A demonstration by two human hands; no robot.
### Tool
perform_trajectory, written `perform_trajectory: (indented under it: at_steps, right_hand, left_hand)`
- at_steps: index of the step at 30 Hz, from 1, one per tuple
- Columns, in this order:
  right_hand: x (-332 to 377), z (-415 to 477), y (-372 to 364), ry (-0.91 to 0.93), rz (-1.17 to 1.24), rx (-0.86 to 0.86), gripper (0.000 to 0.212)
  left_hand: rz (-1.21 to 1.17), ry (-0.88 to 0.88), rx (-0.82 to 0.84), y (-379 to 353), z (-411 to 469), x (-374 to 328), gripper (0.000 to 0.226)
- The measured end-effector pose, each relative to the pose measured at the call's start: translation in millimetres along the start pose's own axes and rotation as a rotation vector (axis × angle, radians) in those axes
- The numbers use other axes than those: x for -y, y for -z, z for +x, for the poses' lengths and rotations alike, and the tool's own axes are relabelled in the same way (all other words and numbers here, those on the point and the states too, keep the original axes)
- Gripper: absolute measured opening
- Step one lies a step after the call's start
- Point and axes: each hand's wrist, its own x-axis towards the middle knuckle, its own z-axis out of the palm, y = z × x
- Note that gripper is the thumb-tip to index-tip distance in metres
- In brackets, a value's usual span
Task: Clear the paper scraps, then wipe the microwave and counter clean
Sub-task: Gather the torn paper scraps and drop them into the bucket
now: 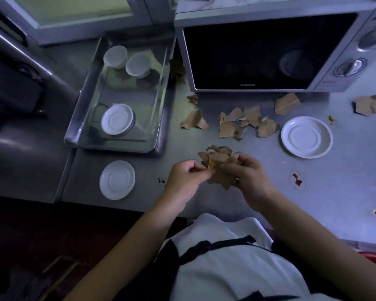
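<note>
A bunch of brown paper scraps [220,164] is held above the steel counter [237,196] between both hands. My left hand [186,181] pinches its left edge, and my right hand [251,178] grips its right side with curled fingers. More torn brown scraps [243,121] lie loose on the counter in front of the microwave [269,53], with further pieces at the far right [368,106] and beside the microwave's left side [177,68]. The microwave's door is shut. Red and brown sauce stains [297,179] spot the counter.
A steel tray [159,118] at the left holds two white cups [126,60] and a saucer [117,119]. One white saucer [117,180] lies near the counter's front edge, another [306,136] at the right. A dark appliance [11,79] stands far left.
</note>
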Motion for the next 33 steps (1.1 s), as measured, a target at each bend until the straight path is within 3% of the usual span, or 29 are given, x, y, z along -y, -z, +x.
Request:
perform_trajectory:
  at_steps: [5, 13, 20, 22, 28, 33]
  right_hand:
    - [8, -5, 3, 0.028, -0.043, -0.143, 0.024]
    - [12, -32, 21, 0.119, 0.034, -0.443, 0.024]
    - [-1, -61, 20, 0.156, 0.085, -0.653, 0.021]
    - [-6, -70, 18, 0.146, 0.094, -0.684, 0.025]
    - [-19, -89, 27, 0.129, 0.154, -0.78, 0.028]
    - [-20, -86, 37, 0.091, 0.188, -0.798, 0.028]
  left_hand:
    - [-0.11, -0.025, 0.139, 17, 18, -6, 0.025]
    - [0.106, 0.011, 0.04, 49, 125, 14, 0.001]
    - [0.527, -0.108, -0.075, 34, 222, 23, 0.059]
    - [0.604, -0.083, -0.109, 27, 236, 24, 0.066]
    - [0.73, -0.206, -0.206, 19, 246, 31, 0.046]
    - [0.54, -0.207, -0.156, 24, 237, 37, 0.048]
